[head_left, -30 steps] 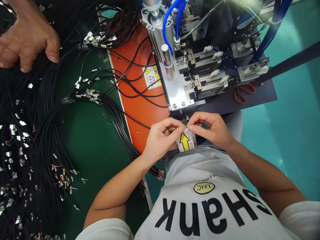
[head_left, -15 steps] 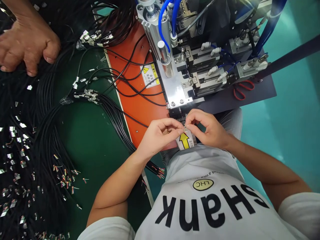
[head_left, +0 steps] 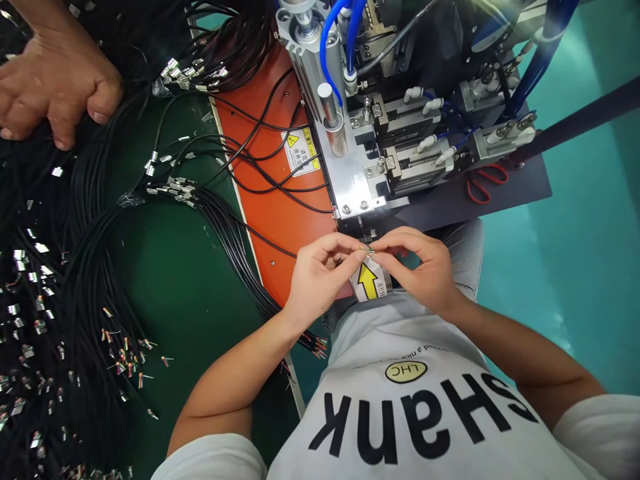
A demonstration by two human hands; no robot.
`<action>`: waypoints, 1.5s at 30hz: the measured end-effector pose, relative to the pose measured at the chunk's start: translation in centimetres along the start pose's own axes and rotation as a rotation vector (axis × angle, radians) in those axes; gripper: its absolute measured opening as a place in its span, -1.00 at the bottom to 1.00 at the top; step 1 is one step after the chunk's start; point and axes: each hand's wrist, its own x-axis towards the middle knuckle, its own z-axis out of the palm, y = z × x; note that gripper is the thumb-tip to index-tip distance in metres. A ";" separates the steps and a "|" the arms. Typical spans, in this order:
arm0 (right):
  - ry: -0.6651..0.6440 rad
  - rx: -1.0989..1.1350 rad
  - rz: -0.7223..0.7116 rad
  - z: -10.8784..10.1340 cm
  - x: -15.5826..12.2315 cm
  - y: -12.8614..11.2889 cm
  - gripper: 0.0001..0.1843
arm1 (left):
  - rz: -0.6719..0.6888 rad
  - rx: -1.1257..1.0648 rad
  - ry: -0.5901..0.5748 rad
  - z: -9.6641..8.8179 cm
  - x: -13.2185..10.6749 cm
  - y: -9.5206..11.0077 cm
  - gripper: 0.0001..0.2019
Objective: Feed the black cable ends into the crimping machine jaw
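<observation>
My left hand pinches the thin coloured wires at a cable's end between thumb and forefinger. From the other side my right hand closes its thumb and forefinger on the same wires, the fingertips of both hands nearly meeting. A black cable runs over the orange plate toward my left hand, which hides where it ends. Just below my fingers is a white label with a yellow arrow. The metal front of a pneumatic machine stands right beyond my fingertips.
Bundles of black cables with metal connectors lie on the green table at left. Another person's hand rests on cables at upper left. Red-handled scissors lie on the dark plate right of the machine.
My right fingers have closed in on the wires, which now stretch between both hands' fingertips. The right hand has turned slightly; the left stays nearly in place.
</observation>
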 end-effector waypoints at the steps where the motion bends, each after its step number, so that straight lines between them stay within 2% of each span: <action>1: 0.032 0.000 -0.003 0.2 -0.1 0.0 -0.90 | 0.001 -0.002 0.002 0.0 0.0 0.0 -0.77; 5: 0.076 0.010 -0.025 0.6 0.1 -0.2 -0.91 | 0.010 -0.016 -0.012 -0.1 0.0 0.0 -0.79; 12: 0.025 0.027 -0.021 0.5 0.6 -0.6 -0.89 | 0.096 0.021 -0.014 0.0 -0.2 -0.5 -0.85; 14: -0.012 0.079 0.040 0.5 0.6 -0.5 -0.88 | 0.215 0.068 0.026 0.1 -0.3 -1.2 -0.91; 16: -0.064 0.175 0.145 0.4 0.4 -0.4 -0.89 | 0.415 0.136 0.041 0.1 -0.2 -2.0 -0.93; 18: -0.129 0.288 0.253 0.2 0.0 -0.2 -0.89 | 0.627 0.211 -0.016 -0.1 0.0 -2.5 -0.86; 20: -0.165 0.353 0.323 0.0 -0.3 0.0 -0.89 | 0.736 0.286 -0.130 -0.4 0.3 -2.7 -0.82; 22: -0.155 0.337 0.342 -0.3 -0.2 0.4 -0.90 | 0.714 0.387 -0.200 -0.7 0.6 -2.4 -0.82; 23: -0.133 0.310 0.343 -0.5 0.0 0.6 -0.91 | 0.676 0.459 -0.194 -0.9 0.7 -2.2 -0.82; 25: -0.090 0.265 0.352 -0.8 0.7 1.4 -0.91 | 0.634 0.617 -0.118 -1.1 1.1 -2.0 -0.81; 28: -0.069 0.274 0.403 -0.8 2.0 3.0 -0.88 | 0.657 0.780 -0.012 -1.5 1.7 -2.4 -0.85; 33: -0.083 0.312 0.450 -0.1 3.0 4.9 -0.83 | 0.666 0.814 0.058 -1.5 2.4 -3.8 -0.84; 45: -0.085 0.297 0.472 0.0 3.4 5.0 -0.84 | 0.687 0.900 0.035 -1.8 2.7 -4.9 -0.71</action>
